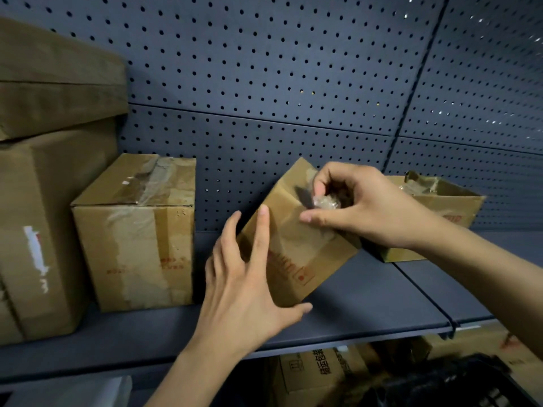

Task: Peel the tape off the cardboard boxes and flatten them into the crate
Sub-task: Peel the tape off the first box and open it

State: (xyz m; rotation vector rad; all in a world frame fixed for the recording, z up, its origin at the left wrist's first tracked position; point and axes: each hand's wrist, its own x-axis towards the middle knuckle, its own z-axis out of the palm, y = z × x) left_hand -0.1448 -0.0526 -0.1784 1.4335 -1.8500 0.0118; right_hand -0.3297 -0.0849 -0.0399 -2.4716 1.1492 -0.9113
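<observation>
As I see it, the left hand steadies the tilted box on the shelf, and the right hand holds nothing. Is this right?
Not quite. The head view shows the left hand steadying the tilted box on the shelf, but the right hand is not empty: its fingers pinch a crumpled wad of clear tape at the top of that box.

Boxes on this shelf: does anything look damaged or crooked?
Yes. The small box is tilted, steadied by the left hand, while the right hand pinches a crumpled tape wad. The taped box at left has torn, wrinkled tape and scuffed patches.
</observation>
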